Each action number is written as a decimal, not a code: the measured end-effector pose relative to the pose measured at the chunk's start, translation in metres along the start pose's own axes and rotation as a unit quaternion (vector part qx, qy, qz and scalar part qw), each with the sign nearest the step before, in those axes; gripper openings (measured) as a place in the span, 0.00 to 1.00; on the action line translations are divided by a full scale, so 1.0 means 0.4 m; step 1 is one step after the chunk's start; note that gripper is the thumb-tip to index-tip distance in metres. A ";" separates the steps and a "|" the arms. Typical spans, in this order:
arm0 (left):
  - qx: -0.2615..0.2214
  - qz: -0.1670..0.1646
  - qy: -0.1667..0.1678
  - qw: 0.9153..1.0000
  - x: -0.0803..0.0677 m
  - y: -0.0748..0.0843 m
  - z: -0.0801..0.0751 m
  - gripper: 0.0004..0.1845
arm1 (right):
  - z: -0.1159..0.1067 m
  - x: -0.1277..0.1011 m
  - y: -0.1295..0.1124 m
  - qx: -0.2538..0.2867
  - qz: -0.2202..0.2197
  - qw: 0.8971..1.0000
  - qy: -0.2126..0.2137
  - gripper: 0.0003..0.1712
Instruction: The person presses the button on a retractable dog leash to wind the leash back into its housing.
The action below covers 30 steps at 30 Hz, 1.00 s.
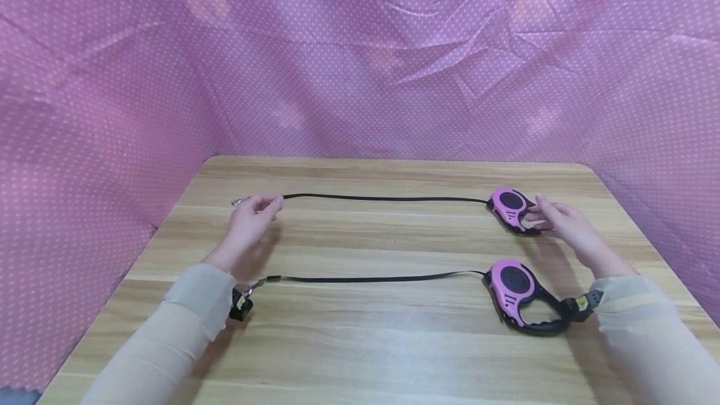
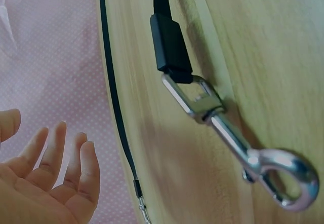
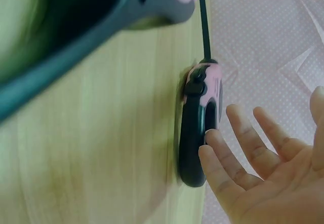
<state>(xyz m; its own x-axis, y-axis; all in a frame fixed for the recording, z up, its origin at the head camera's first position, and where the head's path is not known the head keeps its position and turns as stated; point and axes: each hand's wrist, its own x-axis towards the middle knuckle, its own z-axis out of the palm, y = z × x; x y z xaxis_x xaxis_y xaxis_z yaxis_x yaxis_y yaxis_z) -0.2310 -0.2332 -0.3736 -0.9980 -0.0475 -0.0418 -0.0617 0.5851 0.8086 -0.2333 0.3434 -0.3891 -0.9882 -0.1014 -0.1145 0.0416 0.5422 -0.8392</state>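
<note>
Lying flat, pink-black leash (image 1: 510, 206), black cord extended

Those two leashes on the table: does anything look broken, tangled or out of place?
Nothing stands out. Both retractable leashes, far and near, lie flat on the wooden table with straps pulled out straight, roughly parallel. The metal clip looks intact. Left hand and right hand sit at the far leash's ends.

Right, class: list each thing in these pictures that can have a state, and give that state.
Far leash: strap pulled out, lying flat.
Near leash: strap pulled out, lying flat.
Near clip: lying on table.
Left hand: open, by far strap's end.
Right hand: open, fingertip touching far handle.
</note>
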 end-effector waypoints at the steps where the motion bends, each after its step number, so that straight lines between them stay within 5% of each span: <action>1: -0.004 -0.001 -0.001 1.000 0.002 -0.002 -0.001 0.31 | -0.003 0.001 0.001 -0.005 0.004 1.000 0.005 0.43; 8: -0.030 -0.028 -0.011 0.999 0.014 -0.006 -0.016 0.28 | -0.015 0.008 -0.005 -0.051 0.014 0.998 0.025 0.42; 15: -0.040 -0.047 -0.009 0.998 0.027 -0.007 -0.027 0.28 | -0.016 0.024 -0.009 -0.124 0.050 0.991 0.000 0.41; 23: -0.039 -0.070 -0.001 0.997 0.042 -0.027 -0.037 0.29 | -0.002 0.044 -0.005 -0.232 0.027 0.972 0.003 0.37; 30: -0.052 -0.086 0.011 0.995 0.056 -0.048 -0.051 0.33 | 0.013 0.054 0.013 -0.256 0.022 0.966 0.001 0.34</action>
<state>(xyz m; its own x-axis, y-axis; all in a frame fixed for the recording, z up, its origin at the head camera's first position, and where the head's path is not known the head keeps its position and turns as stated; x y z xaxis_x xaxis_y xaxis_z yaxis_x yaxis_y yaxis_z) -0.2517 -0.2621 -0.3780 -0.9723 -0.1575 -0.1728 -0.2283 0.4793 0.8475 -0.2538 0.3398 -0.3987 -0.9874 -0.0670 -0.1435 0.0066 0.8877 -0.4603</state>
